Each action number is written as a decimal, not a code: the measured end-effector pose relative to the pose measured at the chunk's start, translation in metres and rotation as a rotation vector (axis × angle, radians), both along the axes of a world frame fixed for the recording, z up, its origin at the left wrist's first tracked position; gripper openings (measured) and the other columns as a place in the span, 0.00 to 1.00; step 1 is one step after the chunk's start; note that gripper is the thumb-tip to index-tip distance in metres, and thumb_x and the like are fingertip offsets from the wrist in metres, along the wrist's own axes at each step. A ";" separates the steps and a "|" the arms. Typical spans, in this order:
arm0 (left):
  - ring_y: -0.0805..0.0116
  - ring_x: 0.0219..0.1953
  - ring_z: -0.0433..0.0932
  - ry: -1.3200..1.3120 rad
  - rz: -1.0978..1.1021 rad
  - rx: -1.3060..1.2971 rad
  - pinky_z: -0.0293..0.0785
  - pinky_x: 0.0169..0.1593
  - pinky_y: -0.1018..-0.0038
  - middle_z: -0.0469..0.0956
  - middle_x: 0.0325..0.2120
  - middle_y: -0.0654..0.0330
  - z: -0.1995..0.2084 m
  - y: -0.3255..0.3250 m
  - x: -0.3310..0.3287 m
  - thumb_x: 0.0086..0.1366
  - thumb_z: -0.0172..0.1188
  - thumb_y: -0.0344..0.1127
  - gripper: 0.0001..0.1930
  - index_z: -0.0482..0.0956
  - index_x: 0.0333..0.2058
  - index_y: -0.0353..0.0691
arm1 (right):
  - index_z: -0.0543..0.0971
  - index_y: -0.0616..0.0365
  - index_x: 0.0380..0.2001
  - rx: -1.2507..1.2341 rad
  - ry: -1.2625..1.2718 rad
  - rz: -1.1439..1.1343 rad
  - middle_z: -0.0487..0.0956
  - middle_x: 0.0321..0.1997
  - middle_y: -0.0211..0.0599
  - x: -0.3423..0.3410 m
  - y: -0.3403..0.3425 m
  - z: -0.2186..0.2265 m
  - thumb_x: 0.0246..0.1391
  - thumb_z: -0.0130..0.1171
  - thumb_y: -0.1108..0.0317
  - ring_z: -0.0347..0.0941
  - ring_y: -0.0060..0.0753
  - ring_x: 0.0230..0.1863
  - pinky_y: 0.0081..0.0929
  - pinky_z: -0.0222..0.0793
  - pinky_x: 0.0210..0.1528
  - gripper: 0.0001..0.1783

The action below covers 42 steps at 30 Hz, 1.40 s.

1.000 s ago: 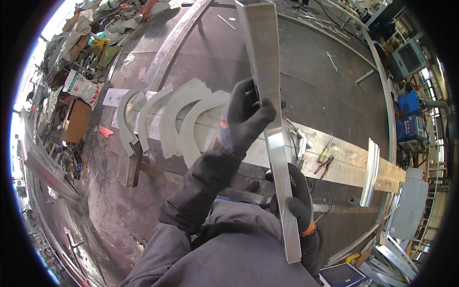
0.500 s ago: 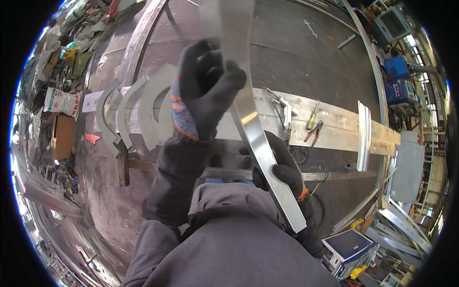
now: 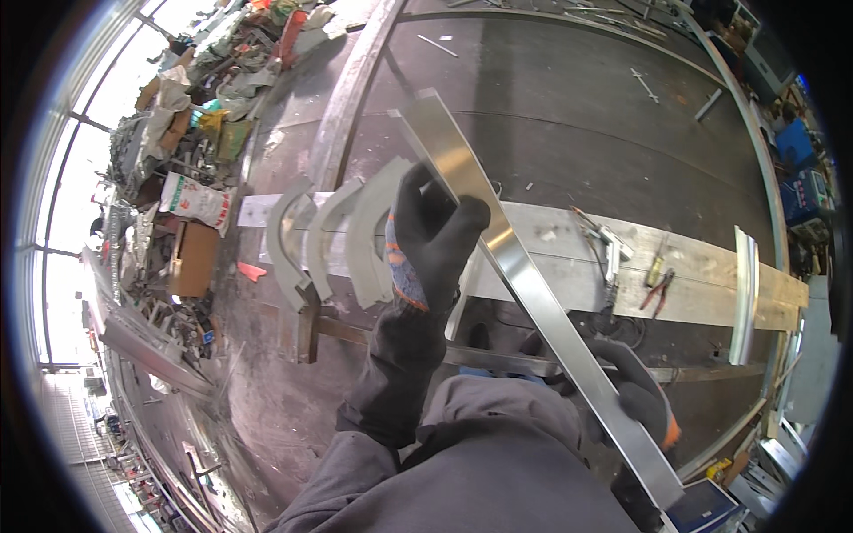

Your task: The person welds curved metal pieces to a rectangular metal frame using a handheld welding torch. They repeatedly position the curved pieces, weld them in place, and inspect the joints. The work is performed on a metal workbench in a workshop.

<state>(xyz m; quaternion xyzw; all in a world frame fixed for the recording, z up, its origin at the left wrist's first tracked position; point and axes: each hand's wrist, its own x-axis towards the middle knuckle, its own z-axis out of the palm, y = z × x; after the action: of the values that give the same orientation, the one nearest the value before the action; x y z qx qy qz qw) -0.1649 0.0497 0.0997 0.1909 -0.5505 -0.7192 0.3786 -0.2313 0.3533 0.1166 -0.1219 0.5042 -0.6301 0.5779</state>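
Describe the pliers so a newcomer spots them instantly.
Find the pale planking running left to right beyond the right hand. On its right half, left of the strips laid across it, are the pliers. Their red handles set them apart from the yellow-handled tool beside them.

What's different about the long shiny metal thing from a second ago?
The metal strip swung from nearly straight up-and-down to a slant: far end up-left, near end lower right. The right hand moved rightward with it. Nothing was let go; the left hand holds on too. The curved grey pieces and red-handled pliers stayed put.
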 end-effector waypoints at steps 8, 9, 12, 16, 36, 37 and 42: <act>0.73 0.40 0.79 -0.068 -0.010 0.065 0.77 0.44 0.75 0.80 0.40 0.57 -0.014 0.003 0.024 0.67 0.61 0.24 0.19 0.71 0.55 0.30 | 0.61 0.72 0.69 0.133 -0.088 0.005 0.82 0.51 0.59 -0.002 0.026 0.028 0.61 0.62 0.49 0.83 0.42 0.44 0.35 0.80 0.44 0.45; 0.73 0.41 0.78 -0.082 -0.020 0.065 0.77 0.45 0.74 0.80 0.42 0.57 -0.015 0.003 0.026 0.68 0.61 0.25 0.19 0.70 0.56 0.31 | 0.62 0.72 0.69 0.150 -0.080 -0.011 0.82 0.49 0.58 0.000 0.025 0.028 0.60 0.62 0.46 0.83 0.40 0.42 0.34 0.79 0.40 0.47; 0.74 0.41 0.78 -0.071 -0.021 0.100 0.77 0.45 0.74 0.80 0.42 0.58 -0.020 0.003 0.025 0.68 0.61 0.25 0.20 0.70 0.57 0.32 | 0.66 0.73 0.65 0.202 0.061 -0.072 0.83 0.44 0.55 0.011 0.017 0.025 0.54 0.61 0.31 0.82 0.31 0.32 0.24 0.76 0.27 0.55; 0.78 0.38 0.77 -0.119 0.002 0.128 0.75 0.41 0.76 0.80 0.37 0.61 -0.020 0.005 0.029 0.68 0.61 0.25 0.20 0.70 0.57 0.33 | 0.66 0.76 0.63 0.180 0.164 -0.032 0.84 0.41 0.56 0.010 0.009 0.024 0.59 0.57 0.35 0.80 0.30 0.22 0.22 0.73 0.20 0.50; 0.73 0.44 0.78 0.108 -0.127 0.174 0.78 0.49 0.72 0.80 0.50 0.54 -0.022 0.011 0.024 0.67 0.60 0.26 0.22 0.70 0.59 0.34 | 0.61 0.65 0.69 0.158 0.091 0.009 0.81 0.46 0.57 -0.012 0.048 -0.030 0.54 0.66 0.40 0.78 0.32 0.21 0.28 0.72 0.20 0.51; 0.69 0.50 0.79 0.094 -0.174 0.163 0.78 0.53 0.70 0.78 0.56 0.50 -0.018 0.011 0.024 0.66 0.61 0.24 0.28 0.65 0.64 0.34 | 0.61 0.63 0.70 0.162 0.102 0.010 0.81 0.47 0.56 -0.014 0.049 -0.039 0.54 0.66 0.40 0.79 0.33 0.22 0.28 0.73 0.21 0.51; 0.67 0.53 0.80 -0.057 -0.271 -0.284 0.79 0.55 0.67 0.78 0.57 0.52 -0.005 0.017 0.027 0.64 0.66 0.27 0.31 0.66 0.65 0.34 | 0.62 0.64 0.70 0.186 0.297 0.068 0.82 0.48 0.47 -0.039 0.059 -0.097 0.58 0.57 0.68 0.79 0.33 0.49 0.31 0.76 0.48 0.37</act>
<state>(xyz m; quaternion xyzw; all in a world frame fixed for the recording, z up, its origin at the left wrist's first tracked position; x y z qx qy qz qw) -0.1382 0.0667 0.0951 0.0800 -0.6776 -0.6729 0.2859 -0.2706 0.4127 0.0200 -0.1766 0.6357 -0.5358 0.5268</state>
